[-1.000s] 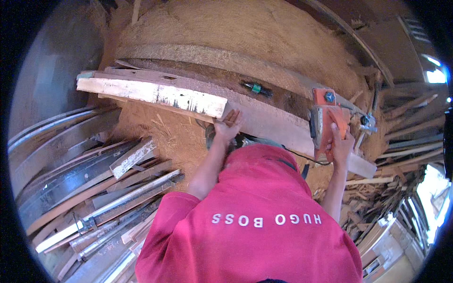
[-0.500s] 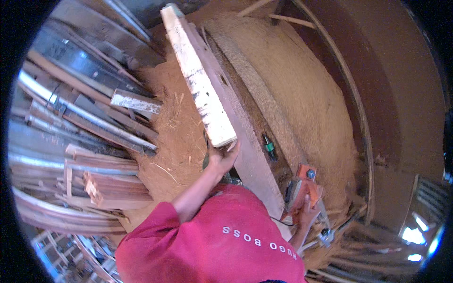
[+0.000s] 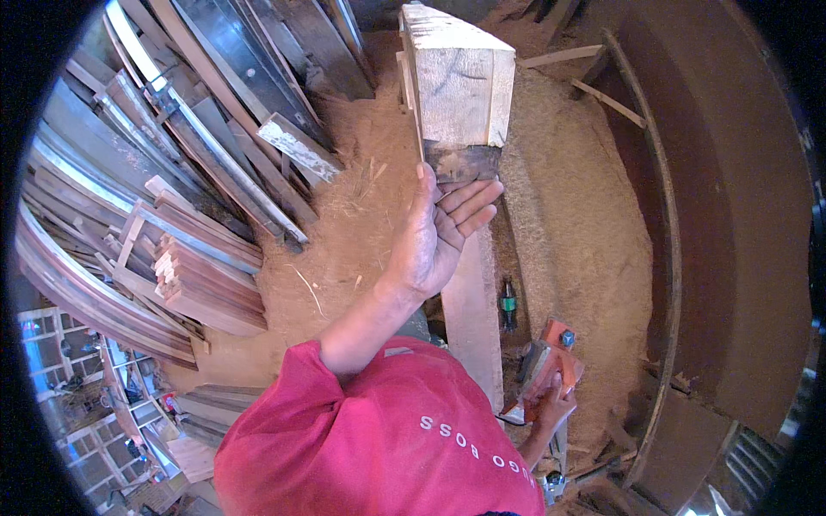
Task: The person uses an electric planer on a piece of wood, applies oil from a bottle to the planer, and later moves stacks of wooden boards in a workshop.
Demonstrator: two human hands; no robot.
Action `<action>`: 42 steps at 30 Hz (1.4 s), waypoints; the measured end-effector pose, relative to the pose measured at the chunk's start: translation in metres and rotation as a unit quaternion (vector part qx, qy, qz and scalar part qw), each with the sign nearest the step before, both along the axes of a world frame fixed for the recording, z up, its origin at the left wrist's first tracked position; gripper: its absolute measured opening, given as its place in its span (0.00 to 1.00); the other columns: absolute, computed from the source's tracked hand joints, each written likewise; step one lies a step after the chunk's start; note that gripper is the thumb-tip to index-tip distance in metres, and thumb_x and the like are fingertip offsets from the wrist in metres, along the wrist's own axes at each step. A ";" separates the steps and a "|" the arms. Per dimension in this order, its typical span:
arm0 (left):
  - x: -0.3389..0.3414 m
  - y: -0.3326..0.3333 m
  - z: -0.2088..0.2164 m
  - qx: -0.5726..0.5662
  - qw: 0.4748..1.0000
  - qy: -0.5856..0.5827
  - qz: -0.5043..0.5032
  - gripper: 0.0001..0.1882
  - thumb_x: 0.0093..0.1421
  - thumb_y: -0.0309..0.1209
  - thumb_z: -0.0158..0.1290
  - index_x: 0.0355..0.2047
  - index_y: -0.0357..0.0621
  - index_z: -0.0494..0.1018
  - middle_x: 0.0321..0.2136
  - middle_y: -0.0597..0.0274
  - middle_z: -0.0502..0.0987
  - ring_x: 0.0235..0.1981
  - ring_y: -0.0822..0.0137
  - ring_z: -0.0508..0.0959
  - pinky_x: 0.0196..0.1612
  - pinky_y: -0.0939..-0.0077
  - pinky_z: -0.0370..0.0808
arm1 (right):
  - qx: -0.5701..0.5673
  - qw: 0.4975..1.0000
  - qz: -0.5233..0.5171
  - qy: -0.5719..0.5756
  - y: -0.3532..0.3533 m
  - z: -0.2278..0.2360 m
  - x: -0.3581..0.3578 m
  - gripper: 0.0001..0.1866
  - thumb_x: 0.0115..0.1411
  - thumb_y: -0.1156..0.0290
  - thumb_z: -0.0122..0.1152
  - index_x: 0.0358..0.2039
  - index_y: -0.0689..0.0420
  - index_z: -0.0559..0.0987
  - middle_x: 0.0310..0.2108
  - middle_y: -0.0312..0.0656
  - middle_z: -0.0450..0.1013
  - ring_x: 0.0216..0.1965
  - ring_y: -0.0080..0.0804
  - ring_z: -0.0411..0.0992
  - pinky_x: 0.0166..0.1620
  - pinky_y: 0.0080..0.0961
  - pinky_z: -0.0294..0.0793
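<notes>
My left hand [image 3: 440,239] is open, palm up and fingers stretched, just below the near end of a thick pale wooden beam [image 3: 460,95]. Its thumb and fingertips lie at the dark lower edge of that end; whether they bear any weight I cannot tell. The beam's end face is turned towards me. My right hand [image 3: 555,402] is closed round an orange electric planer [image 3: 549,359] with a blue knob, low on the right. Between them runs a long pinkish-brown plank [image 3: 471,301], partly hidden by my left hand and my red shirt.
A small dark bottle with a green label [image 3: 508,303] lies right of the plank. Stacked boards [image 3: 211,275] and long timbers [image 3: 206,142] fill the left side. Sawdust [image 3: 585,232] covers the ground on the right, bounded by a curved wooden strip [image 3: 674,258].
The beam's near end has swung right and now faces me. My left hand has moved up with it and its fingers have opened out. My right hand keeps the planer.
</notes>
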State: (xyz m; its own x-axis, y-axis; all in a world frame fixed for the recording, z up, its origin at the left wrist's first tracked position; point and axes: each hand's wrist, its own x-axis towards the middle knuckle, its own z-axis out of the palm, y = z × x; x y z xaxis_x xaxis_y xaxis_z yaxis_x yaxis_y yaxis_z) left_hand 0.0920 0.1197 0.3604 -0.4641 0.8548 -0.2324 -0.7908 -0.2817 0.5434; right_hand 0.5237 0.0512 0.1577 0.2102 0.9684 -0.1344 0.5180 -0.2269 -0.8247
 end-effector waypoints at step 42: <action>0.027 -0.082 -0.339 -0.347 0.907 -0.212 -0.109 0.33 0.61 0.67 0.38 0.53 0.59 0.70 0.46 0.68 0.76 0.45 0.62 0.76 0.55 0.51 0.73 | -0.193 0.929 0.247 0.196 0.051 0.111 -0.200 0.28 0.69 0.46 0.45 0.42 0.62 0.76 0.21 0.32 0.68 0.19 0.18 0.65 0.22 0.20 0.65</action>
